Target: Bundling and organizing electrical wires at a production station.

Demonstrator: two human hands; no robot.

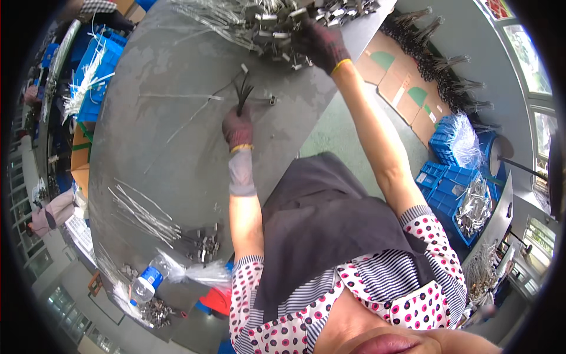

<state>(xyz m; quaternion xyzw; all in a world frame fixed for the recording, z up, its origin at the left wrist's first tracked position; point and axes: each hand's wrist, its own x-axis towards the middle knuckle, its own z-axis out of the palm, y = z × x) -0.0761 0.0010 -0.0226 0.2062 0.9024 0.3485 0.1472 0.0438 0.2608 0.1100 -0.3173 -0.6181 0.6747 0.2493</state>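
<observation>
My left hand (pixel 238 128), in a dark red work glove with a yellow cuff, is closed round a small bundle of thin black strips (pixel 242 93). Their free ends fan upward, and a small white piece sits by their tips. My right hand (pixel 321 46), gloved the same way, reaches to the far pile of small metal connector-like pieces with thin clear wires (pixel 274 32). Its fingers are dark and blurred against the pile, so their grip is hard to make out. One wire with a small metal end (pixel 272 101) lies beside my left hand.
The grey table (pixel 177 133) spreads ahead and left. A smaller heap of wired pieces (pixel 203 243) and a plastic bottle (pixel 147 283) are at the near left. Blue crates (pixel 451 186) stand at right, near flattened cardboard (pixel 404 88). Another blue crate (pixel 97 76) is left.
</observation>
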